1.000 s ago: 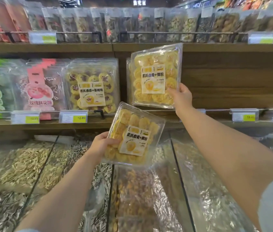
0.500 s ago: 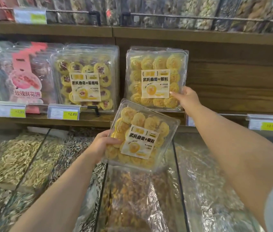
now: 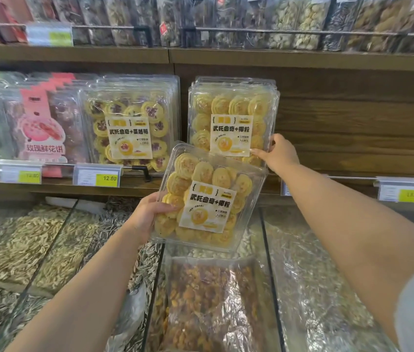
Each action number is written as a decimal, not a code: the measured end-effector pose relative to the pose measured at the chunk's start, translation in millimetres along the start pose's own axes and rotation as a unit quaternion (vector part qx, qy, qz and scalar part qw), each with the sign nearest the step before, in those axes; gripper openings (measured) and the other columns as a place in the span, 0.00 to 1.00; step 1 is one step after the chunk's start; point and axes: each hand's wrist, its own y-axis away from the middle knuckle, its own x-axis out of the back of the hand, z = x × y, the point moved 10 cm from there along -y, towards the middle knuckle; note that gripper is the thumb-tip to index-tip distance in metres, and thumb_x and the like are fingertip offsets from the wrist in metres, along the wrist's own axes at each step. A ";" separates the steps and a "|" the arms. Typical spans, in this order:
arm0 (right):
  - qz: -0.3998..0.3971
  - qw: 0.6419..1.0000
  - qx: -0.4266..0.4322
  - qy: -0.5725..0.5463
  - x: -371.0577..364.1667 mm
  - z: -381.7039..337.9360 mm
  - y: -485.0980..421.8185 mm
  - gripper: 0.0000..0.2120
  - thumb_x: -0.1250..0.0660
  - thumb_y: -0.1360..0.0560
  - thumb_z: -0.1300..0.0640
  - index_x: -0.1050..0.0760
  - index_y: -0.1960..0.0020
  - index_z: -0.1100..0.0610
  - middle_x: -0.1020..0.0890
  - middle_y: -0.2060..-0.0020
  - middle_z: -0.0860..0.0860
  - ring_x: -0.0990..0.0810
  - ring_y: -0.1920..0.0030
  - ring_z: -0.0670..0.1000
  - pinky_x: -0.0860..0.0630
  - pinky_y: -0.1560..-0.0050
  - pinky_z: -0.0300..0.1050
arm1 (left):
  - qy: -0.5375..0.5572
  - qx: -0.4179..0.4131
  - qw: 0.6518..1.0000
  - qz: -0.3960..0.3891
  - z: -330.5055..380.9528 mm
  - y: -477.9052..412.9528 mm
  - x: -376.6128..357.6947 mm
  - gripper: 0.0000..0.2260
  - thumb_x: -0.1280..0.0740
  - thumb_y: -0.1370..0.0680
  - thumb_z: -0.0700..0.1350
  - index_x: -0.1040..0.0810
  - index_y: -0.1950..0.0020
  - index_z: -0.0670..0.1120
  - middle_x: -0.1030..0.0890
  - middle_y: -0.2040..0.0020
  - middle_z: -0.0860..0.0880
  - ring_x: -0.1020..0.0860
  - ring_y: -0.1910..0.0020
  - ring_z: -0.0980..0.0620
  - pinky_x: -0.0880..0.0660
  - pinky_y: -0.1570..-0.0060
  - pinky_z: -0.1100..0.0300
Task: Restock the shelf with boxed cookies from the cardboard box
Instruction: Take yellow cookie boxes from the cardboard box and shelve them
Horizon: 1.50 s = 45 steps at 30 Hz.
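In the head view, the left hand (image 3: 147,214) grips a clear cookie box (image 3: 211,196) by its left edge, thumb curled over the front and fingers behind; this box is held in the air, tilted slightly clockwise, in front of the wooden shelf (image 3: 48,186) and above the bins, its upper right corner overlapping the bottom of the shelved box (image 3: 232,118); that second box of the same yellow swirl cookies stands upright on the shelf, label facing out, and the right hand (image 3: 281,153) clasps its lower right corner, thumb across the front and fingers wrapped round the side; more lids seem to stand behind it, though how many is hard to tell; just to its left stand the berry cookie boxes (image 3: 129,123), then pink flower-cake packs (image 3: 41,125); a yellow price tag (image 3: 96,175) reading 12.80 hangs on the shelf rail; below lie seed bins (image 3: 23,245) and a film-covered dried fruit bin (image 3: 208,301); to the right of the shelved box the wooden back panel (image 3: 353,128) shows bare.
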 end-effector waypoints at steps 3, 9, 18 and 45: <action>-0.009 0.998 -0.039 -0.044 0.9 8.3 4.3 0.32 0.28 0.29 0.43 0.35 0.32 0.56 0.24 0.41 0.55 0.24 0.47 0.54 0.28 0.54 0.46 | 0.026 -0.013 1.000 -0.002 10.1 1.2 -3.1 0.15 0.34 0.38 0.34 0.19 0.53 0.41 0.16 0.63 0.42 0.17 0.66 0.45 0.21 0.71 0.55; 0.041 0.988 -0.026 -0.150 25.2 6.4 26.0 0.26 0.39 0.21 0.46 0.37 0.28 0.58 0.24 0.41 0.53 0.25 0.41 0.53 0.32 0.47 0.43 | 0.077 -0.055 0.995 -0.016 36.7 -0.3 -27.4 0.14 0.34 0.35 0.32 0.14 0.59 0.47 0.15 0.58 0.43 0.16 0.61 0.44 0.19 0.65 0.51; -0.076 0.964 0.059 -0.249 15.1 -26.4 59.3 0.29 0.36 0.23 0.46 0.40 0.27 0.55 0.29 0.39 0.44 0.31 0.38 0.44 0.34 0.41 0.40 | 0.067 -0.101 0.993 0.006 92.2 -26.0 -78.2 0.13 0.40 0.25 0.33 0.20 0.53 0.47 0.15 0.62 0.47 0.16 0.64 0.48 0.20 0.69 0.55; -0.032 0.981 0.094 -0.169 10.3 -11.3 16.1 0.53 0.20 0.36 0.57 0.54 0.24 0.53 0.40 0.27 0.50 0.38 0.28 0.50 0.39 0.30 0.43 | -0.244 -0.216 0.937 0.128 105.8 -96.2 -68.4 0.37 0.34 0.23 0.53 0.56 0.23 0.58 0.47 0.22 0.52 0.47 0.24 0.53 0.46 0.26 0.47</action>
